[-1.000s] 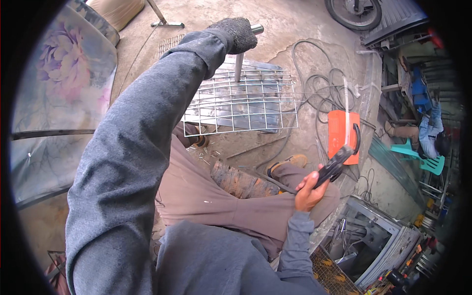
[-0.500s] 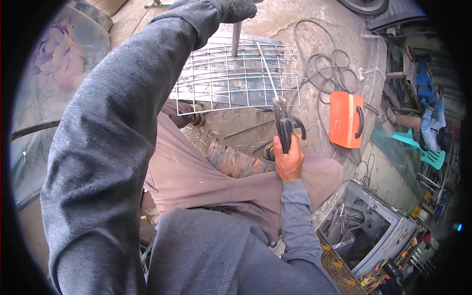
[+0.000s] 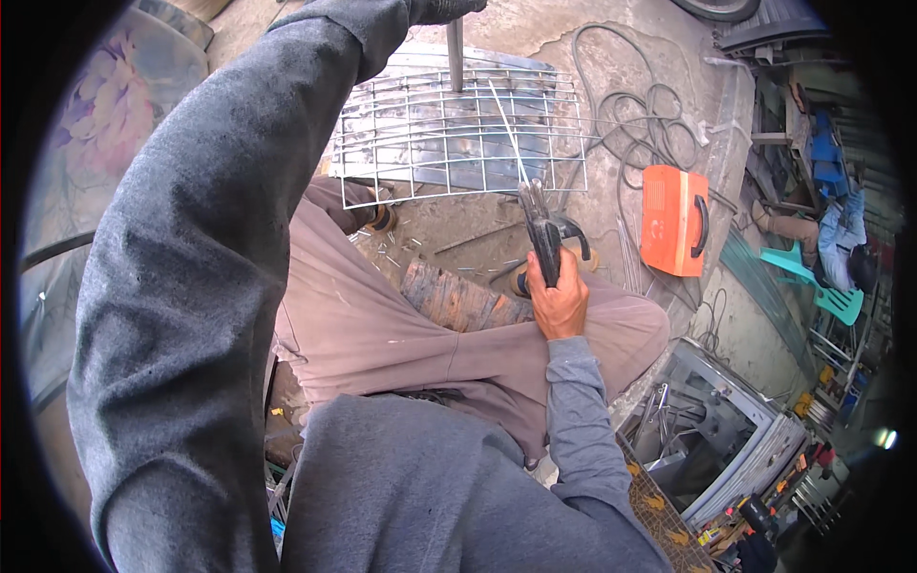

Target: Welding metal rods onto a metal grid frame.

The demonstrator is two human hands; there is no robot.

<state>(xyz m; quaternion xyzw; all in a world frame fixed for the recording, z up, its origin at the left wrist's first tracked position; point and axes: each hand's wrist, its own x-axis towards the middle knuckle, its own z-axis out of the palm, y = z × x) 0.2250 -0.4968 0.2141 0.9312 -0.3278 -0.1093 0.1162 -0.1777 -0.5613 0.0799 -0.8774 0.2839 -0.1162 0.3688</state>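
Observation:
My bare right hand is closed round the black handle of a welding electrode holder. A thin pale welding rod juts from its jaws, slanting up and left over a welded wire grid. Under the grid lies a grey metal sheet. At the top edge, my gloved left hand is partly cut off. A grey metal bar runs down from beneath the glove to the grid; the fist looks closed on it, though the fingers are mostly out of view.
An orange welding machine stands on the concrete right of the grid. Loops of cable lie behind it. A wooden block and scattered rod stubs are between my legs. At the right are a turquoise plastic chair and a grey metal housing.
The grid, the bar and my left hand sit slightly higher in the picture, as the view has shifted a little. The electrode holder has moved slightly up and left with my right hand.

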